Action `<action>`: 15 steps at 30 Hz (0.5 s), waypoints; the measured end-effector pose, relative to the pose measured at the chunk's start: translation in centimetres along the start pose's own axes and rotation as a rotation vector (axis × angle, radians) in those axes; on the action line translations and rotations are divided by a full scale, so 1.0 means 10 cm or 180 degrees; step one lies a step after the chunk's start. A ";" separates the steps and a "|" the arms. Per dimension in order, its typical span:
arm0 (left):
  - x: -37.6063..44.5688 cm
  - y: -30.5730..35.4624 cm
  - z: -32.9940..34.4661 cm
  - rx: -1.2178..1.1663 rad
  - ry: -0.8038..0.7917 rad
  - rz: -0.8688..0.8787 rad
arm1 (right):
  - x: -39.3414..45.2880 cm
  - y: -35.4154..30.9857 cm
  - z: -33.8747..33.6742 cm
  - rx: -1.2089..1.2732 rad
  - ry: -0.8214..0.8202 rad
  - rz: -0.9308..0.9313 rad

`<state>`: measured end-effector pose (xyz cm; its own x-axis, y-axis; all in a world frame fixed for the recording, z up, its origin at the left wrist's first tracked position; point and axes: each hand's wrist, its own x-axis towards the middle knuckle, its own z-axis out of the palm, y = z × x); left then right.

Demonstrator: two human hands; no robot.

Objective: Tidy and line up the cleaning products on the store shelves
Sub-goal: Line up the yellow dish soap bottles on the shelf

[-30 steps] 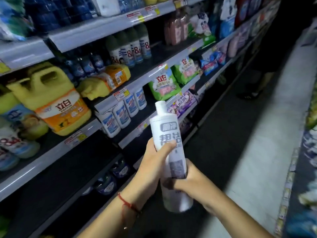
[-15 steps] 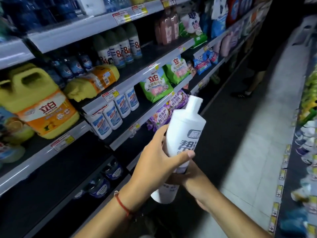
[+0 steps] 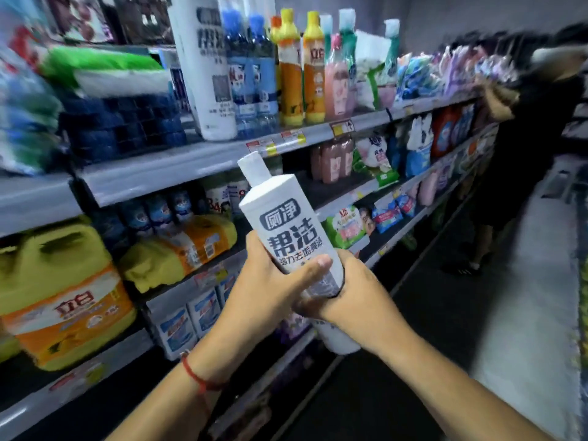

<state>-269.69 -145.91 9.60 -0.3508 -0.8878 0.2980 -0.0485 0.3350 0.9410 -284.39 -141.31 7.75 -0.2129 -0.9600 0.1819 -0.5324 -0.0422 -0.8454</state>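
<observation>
Both hands on one white bottle (image 3: 294, 237), held in the air in front of the shelves (image 3: 197, 163), tilted with its cap toward the upper left. Left hand (image 3: 270, 281) wraps the middle of the body, thumb across the printed label. Right hand (image 3: 353, 291) curls round the lower part, its fingers hidden behind the bottle; the base shows below that hand.

A matching bottle (image 3: 206, 68) stands upright on the top shelf, beside the blue bottles (image 3: 251, 71). That looks like the likely home for this one (judgement only).

Handling notes:
- Rigid plastic, probably full, so moderately heavy; a two-handed hold seems sensible for a lift to the top shelf.
- Glossy smooth wall, so it may slip. Better to grip round the body than the narrow cap.
- Tall and slim, so it will tip easily if set down off-level or nudged against neighbours.
- Not fragile, though a drop could crack the cap.

Yellow jug (image 3: 60, 291) sits on the middle shelf, left. Another person stands further down the aisle (blurred).
</observation>
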 end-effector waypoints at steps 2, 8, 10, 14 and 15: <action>0.33 0.07 -0.12 -0.0127 0.0183 0.0189 | 0.34 -0.16 -0.04 -0.0072 -0.0079 -0.0133; 1.14 0.17 -0.46 -0.0341 0.0498 0.0499 | 1.22 -0.52 -0.20 -0.0247 -0.0579 -0.0629; 1.37 0.18 -0.52 -0.0315 0.0514 0.0562 | 1.48 -0.57 -0.28 -0.0212 -0.0804 -0.0698; 1.78 0.25 -0.64 -0.0277 0.0783 0.0699 | 2.00 -0.70 -0.49 -0.0135 -0.0930 -0.0890; 1.85 0.29 -0.66 -0.0233 0.0824 0.0734 | 2.16 -0.76 -0.54 -0.0116 -0.0828 -0.0958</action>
<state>-270.13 -163.47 18.92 -0.0956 -0.8451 0.5260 0.0749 0.5208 0.8504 -289.39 -160.25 20.88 0.1690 -0.9445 0.2816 -0.5692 -0.3268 -0.7545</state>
